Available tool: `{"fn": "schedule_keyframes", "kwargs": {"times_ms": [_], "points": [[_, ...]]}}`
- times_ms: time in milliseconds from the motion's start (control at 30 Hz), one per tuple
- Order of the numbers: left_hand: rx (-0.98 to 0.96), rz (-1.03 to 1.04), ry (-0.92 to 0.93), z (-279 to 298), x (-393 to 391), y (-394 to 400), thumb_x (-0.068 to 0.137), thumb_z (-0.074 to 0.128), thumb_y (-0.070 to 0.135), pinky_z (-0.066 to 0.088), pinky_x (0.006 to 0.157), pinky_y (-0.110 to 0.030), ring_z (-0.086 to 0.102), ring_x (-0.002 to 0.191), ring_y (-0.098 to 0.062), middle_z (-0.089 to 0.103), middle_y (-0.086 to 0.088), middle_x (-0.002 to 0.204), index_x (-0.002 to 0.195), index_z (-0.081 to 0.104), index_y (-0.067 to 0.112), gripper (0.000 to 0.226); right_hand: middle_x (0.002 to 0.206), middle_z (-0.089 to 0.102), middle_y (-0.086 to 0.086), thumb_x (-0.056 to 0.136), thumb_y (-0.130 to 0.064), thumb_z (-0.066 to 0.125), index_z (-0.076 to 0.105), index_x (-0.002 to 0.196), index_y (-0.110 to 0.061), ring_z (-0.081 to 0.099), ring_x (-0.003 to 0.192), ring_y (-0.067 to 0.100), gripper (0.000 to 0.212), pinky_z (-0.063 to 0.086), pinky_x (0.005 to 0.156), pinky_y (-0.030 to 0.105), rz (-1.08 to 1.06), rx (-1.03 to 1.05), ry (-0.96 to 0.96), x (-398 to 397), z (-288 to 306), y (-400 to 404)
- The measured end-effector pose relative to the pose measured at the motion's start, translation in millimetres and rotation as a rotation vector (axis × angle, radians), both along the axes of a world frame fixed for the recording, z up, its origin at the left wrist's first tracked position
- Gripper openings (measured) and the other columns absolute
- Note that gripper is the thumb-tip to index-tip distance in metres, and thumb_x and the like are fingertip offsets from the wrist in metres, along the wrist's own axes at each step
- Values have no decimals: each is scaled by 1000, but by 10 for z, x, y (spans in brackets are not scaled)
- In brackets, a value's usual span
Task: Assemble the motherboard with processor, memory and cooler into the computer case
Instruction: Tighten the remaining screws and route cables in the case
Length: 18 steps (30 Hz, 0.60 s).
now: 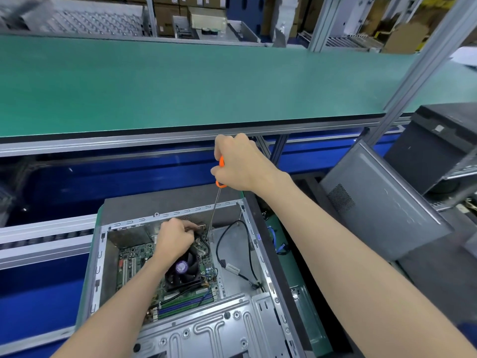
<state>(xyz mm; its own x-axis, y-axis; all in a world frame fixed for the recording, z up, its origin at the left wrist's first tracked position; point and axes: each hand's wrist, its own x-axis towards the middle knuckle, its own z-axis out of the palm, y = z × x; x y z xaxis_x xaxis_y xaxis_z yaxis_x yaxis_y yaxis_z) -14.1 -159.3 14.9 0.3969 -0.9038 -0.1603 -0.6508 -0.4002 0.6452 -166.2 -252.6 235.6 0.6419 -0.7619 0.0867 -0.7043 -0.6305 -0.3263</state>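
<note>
An open grey computer case (103, 244) lies on its side below me. Inside it sits the green motherboard (134, 257), with a black cooler fan (184, 270) and memory slots (180, 306) near its front. My right hand (240, 164) grips the orange handle of a long screwdriver (214, 210). Its tip touches the board's far right corner beside the cooler. My left hand (175, 239) rests over the far side of the cooler, fingers pinched near the screwdriver tip. What they pinch is hidden.
A black cable (219, 251) loops across the case floor right of the board. A grey side panel (382, 202) leans at the right, with another dark case (444, 151) behind it. A green shelf (180, 81) runs across above, on metal posts (423, 55).
</note>
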Motion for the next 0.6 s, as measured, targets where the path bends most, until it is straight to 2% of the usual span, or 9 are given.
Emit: {"fn": "schedule_keyframes", "kwargs": {"times_ms": [133, 200, 267, 367, 400, 467, 600], "points": [[-37, 45, -15, 41, 72, 163, 84, 62, 9, 30, 36, -13, 35, 28, -9, 51, 6, 33, 84, 78, 23, 22, 84, 49, 3, 77, -15, 63, 56, 95, -10, 53, 82, 27, 20, 44, 54, 32, -13, -18, -4, -53, 28, -35], [-42, 46, -20, 73, 74, 233, 85, 64, 12, 34, 40, -13, 39, 30, -8, 51, 10, 33, 82, 79, 23, 18, 85, 49, 3, 76, -15, 63, 56, 93, -11, 53, 83, 27, 20, 42, 54, 32, -11, -27, -10, -74, 45, -51], [-50, 56, 0, 113, 56, 289, 84, 69, 15, 39, 47, -19, 42, 33, -4, 51, 14, 36, 81, 80, 22, 14, 86, 51, 4, 75, -15, 63, 56, 93, -12, 53, 85, 27, 20, 41, 54, 32, 1, -27, -12, -80, 73, -60], [-96, 112, 91, 177, 9, 342, 82, 72, 17, 45, 55, -23, 54, 46, -2, 63, 16, 49, 74, 79, 26, 14, 83, 51, 2, 74, -16, 66, 55, 91, -17, 53, 83, 23, 20, 36, 50, 29, 15, -4, -24, -75, 111, -53], [-108, 128, 105, 196, -8, 357, 82, 71, 18, 45, 54, -22, 56, 49, -1, 64, 17, 51, 71, 78, 28, 16, 83, 52, 1, 74, -16, 67, 55, 90, -17, 53, 84, 22, 21, 37, 50, 28, 19, 4, -31, -73, 114, -44], [-91, 124, 70, 231, -54, 385, 84, 70, 20, 41, 50, -18, 53, 42, -3, 62, 17, 47, 67, 74, 27, 19, 80, 54, 2, 73, -14, 67, 56, 91, -15, 53, 85, 22, 21, 41, 51, 30, 31, 1, -36, -66, 101, -21], [-66, 150, 2, 278, -115, 488, 89, 65, 29, 39, 49, -17, 47, 34, -6, 61, 5, 44, 64, 71, 21, 27, 82, 60, 6, 75, -13, 67, 52, 97, -12, 51, 89, 26, 26, 50, 63, 38, 40, -17, -71, -82, 100, 23]]}}
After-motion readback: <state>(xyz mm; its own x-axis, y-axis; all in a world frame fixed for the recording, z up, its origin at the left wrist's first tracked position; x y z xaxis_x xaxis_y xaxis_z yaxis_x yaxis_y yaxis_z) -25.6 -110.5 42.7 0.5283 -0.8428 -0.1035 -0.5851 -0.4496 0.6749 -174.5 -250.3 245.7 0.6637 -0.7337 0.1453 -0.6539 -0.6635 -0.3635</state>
